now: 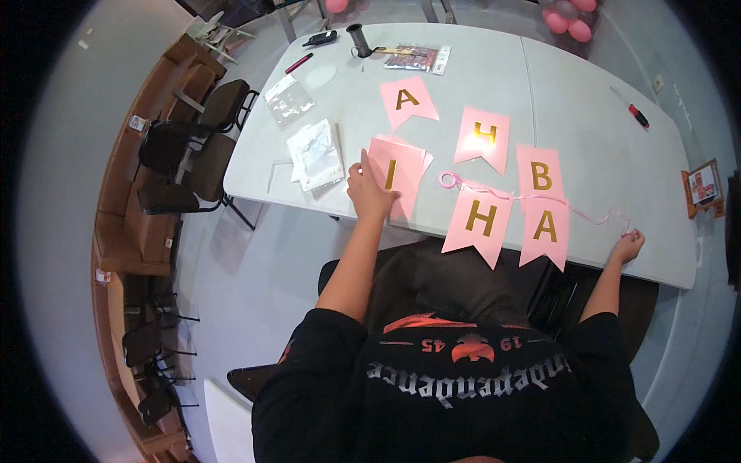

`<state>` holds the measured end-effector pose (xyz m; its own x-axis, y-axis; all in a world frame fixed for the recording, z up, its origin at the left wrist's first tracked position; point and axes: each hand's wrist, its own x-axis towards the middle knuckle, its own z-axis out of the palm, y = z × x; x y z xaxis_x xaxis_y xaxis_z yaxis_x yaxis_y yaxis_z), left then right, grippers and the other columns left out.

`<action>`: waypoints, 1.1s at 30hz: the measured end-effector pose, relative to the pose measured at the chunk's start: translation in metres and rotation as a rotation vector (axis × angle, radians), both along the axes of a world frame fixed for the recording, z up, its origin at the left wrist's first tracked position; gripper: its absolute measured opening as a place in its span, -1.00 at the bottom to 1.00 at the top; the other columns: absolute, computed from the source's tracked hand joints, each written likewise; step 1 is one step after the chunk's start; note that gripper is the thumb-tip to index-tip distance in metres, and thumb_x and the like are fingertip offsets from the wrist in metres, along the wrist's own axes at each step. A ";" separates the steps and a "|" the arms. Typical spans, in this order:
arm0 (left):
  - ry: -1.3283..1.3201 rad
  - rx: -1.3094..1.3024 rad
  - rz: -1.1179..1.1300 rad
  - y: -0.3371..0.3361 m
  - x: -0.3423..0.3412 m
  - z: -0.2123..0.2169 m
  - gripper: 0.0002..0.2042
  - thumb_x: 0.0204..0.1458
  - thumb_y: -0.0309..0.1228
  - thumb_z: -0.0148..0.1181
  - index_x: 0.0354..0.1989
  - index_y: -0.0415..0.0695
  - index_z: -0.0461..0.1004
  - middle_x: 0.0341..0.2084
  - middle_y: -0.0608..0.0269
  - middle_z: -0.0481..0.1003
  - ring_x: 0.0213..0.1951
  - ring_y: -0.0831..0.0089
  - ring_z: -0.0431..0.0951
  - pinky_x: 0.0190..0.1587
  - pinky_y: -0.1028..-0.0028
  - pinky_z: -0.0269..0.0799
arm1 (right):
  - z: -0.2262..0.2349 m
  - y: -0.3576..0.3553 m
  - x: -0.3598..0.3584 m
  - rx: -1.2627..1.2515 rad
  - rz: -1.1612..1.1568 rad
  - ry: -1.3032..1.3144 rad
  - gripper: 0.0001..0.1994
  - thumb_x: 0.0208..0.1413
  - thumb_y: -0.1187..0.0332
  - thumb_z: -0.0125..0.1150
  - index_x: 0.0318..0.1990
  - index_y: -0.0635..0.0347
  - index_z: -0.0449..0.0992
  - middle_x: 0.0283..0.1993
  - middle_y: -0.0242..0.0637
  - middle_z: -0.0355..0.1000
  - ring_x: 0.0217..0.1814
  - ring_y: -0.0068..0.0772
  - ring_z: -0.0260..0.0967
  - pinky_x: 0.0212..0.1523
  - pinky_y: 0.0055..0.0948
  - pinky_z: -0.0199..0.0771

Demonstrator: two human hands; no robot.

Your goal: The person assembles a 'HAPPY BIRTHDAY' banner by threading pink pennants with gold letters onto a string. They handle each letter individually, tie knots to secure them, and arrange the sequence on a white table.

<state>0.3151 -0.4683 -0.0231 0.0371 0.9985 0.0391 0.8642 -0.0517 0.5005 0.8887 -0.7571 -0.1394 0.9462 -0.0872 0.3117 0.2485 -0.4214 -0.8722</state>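
Observation:
My left hand (370, 194) grips a small stack of pink swallowtail pennants (407, 171) at the table's near edge, thumb on the top face and fingers along the left side. At the far right, my right hand (628, 247) is closed on the loose end of a thin pink ribbon (590, 217). That ribbon runs left across two near pennants, one (465, 224) in the middle and another (532, 248) to its right, to a small ribbon roll (448, 180). Farther back lie more pennants (390, 94), each with a gold letter. Both near pennants overhang the edge.
Clear plastic bags (289, 100) and a white packet (318, 154) lie left of the stack. Toward the back are a red marker (299, 63), a dark spool (358, 41) and a flat package (411, 59). A red-handled screwdriver-like tool (638, 116) rests at the right. Chairs (208, 166) stand left.

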 end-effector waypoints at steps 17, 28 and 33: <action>-0.434 -0.104 -0.326 0.173 0.111 0.018 -0.09 -0.25 0.00 0.33 0.19 -0.36 0.08 -0.14 -0.20 0.41 -0.15 0.10 0.48 -0.15 0.32 0.43 | 0.006 -0.003 -0.006 0.022 0.040 -0.018 -0.84 0.15 0.35 -0.02 -0.21 0.23 0.38 -0.58 -0.33 0.38 -0.52 -0.45 0.33 -0.39 -0.48 0.35; 0.208 -0.123 0.029 -0.006 0.001 -0.018 0.25 -0.65 0.06 0.51 0.26 -0.30 -0.10 0.13 -0.18 0.11 0.18 0.02 0.11 0.15 0.19 0.17 | 0.002 -0.004 -0.001 -0.012 0.138 -0.009 -0.84 0.16 0.35 -0.04 -0.20 0.21 0.37 -0.53 -0.33 0.40 -0.50 -0.48 0.33 -0.36 -0.48 0.34; 0.036 0.087 0.060 0.006 -0.009 -0.010 -0.12 -0.37 -0.19 0.44 0.17 -0.26 0.13 -0.08 -0.05 0.35 -0.08 0.08 0.40 -0.03 0.31 0.34 | 0.002 -0.004 -0.004 0.064 0.141 -0.007 -0.85 0.15 0.38 -0.06 -0.18 0.21 0.36 -0.54 -0.34 0.37 -0.55 -0.51 0.30 -0.42 -0.51 0.33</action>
<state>0.3065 -0.4626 -0.0328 -0.0201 0.9919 0.1256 0.8846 -0.0409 0.4646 0.8845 -0.7608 -0.1378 0.9482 0.0264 0.3166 0.3076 -0.3252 -0.8942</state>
